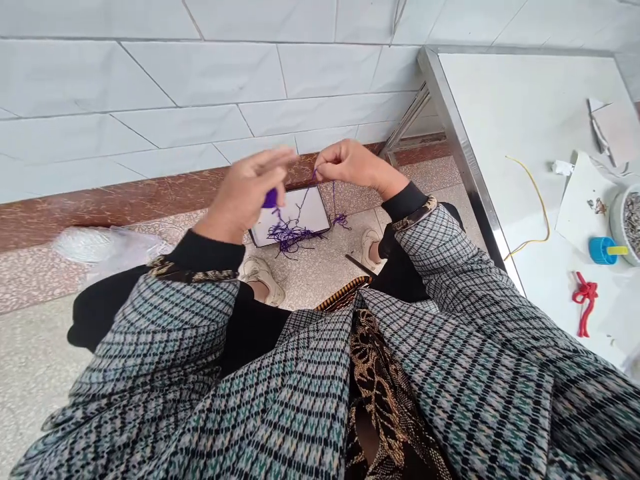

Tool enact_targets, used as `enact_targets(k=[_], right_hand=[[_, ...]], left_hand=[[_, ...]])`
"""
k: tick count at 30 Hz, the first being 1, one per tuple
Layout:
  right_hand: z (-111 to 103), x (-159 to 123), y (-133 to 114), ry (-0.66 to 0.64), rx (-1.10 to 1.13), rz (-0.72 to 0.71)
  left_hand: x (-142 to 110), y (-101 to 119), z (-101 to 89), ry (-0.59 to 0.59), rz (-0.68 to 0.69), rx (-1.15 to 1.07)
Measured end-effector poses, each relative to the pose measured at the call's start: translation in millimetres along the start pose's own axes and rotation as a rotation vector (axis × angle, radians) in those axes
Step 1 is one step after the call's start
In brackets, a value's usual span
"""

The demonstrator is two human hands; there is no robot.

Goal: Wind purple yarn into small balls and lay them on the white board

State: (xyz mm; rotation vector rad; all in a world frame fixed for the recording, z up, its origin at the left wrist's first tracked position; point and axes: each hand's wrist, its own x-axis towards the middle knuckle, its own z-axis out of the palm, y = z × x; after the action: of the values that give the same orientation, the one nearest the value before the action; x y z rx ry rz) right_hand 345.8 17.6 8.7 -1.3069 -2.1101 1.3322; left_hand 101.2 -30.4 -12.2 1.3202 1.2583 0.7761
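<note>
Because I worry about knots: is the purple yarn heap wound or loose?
Loose: the purple yarn heap has strands sticking out in many directions.

For the left hand (250,190), sideways room is left toward nine o'clock, above the shiny white bundle (87,244). For the right hand (350,165), passage is barred at three by the steel-framed white table (505,113). Both are obstructed by the white tiled wall (200,73) at twelve and tangled purple yarn (293,235) around six.

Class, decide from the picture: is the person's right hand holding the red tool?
No: the right hand pinches purple yarn, while the red tool lies on the white table.
</note>
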Motion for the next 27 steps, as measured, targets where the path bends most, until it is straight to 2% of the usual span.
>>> enact_targets(k=[2, 5, 10, 14, 20, 23, 27], right_hand=[[10, 7, 4, -0.027, -0.02, -0.049], [15, 11, 6, -0.046, -0.08, -0.047], [-2, 1, 1, -0.121, -0.165, 0.059], [-14, -7, -2, -0.074, -0.177, 0.102], [-24, -16, -8, 0.082, -0.111, 0.17], [-37, -24, -9, 0.146, -0.053, 0.207], [-63, -38, -5, 0.221, 0.062, 0.202]], left_hand=[[2, 11, 23.4, -0.076, -0.019, -0.087], [5, 20, 32.7, -0.084, -0.013, 0.033], [7, 14, 7.1, -0.013, 0.036, 0.27], [2, 12, -10.7, 0.028, 0.007, 0.329], [-1, 20, -16.0, 0.188, -0.155, 0.388], [0, 22, -22.4, 0.283, -0.175, 0.339], [-2, 24, -52.8, 0.608, -0.128, 0.314]])
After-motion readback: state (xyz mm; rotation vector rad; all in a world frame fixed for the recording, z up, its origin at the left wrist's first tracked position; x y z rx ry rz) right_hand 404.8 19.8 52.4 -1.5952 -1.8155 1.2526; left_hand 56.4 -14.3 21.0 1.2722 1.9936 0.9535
